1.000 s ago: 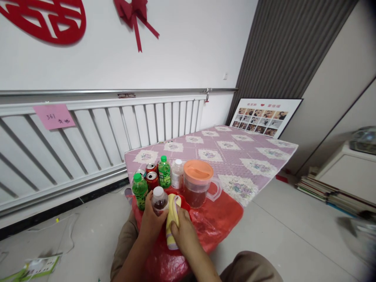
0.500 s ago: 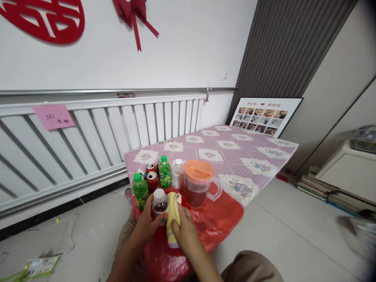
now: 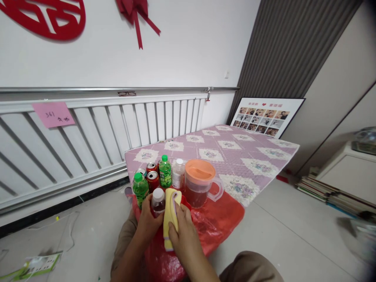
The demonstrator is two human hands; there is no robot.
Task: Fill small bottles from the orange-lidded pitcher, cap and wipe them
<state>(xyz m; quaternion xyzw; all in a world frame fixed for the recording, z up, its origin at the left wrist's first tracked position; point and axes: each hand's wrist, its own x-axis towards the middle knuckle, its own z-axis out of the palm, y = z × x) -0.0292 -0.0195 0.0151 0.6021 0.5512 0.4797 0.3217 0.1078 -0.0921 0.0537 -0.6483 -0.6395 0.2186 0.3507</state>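
Observation:
My left hand [image 3: 149,220] is closed around a clear bottle [image 3: 158,201] with a white cap, held upright. In my right hand [image 3: 184,229] is a folded yellow cloth [image 3: 169,219] with a pale purple edge, close against the bottle's right side. Part of a red dish [image 3: 185,202] shows behind the cloth; the rest is hidden. Just beyond stand a green-capped bottle [image 3: 141,190], a second green bottle [image 3: 165,172], red cans [image 3: 153,181] and another white-capped bottle [image 3: 178,175]. To their right is a clear pitcher [image 3: 197,196] with an orange lid.
Red plastic sheeting [image 3: 219,219] covers the near end of the table, over a purple floral tablecloth [image 3: 211,154]. A white radiator [image 3: 102,133] runs along the wall behind. A photo board [image 3: 264,117] leans at the far end. My knee [image 3: 249,268] is at the lower right.
My right hand has shifted the yellow cloth slightly left and up against the bottle, covering more of its right side. My left hand keeps its hold on the bottle.

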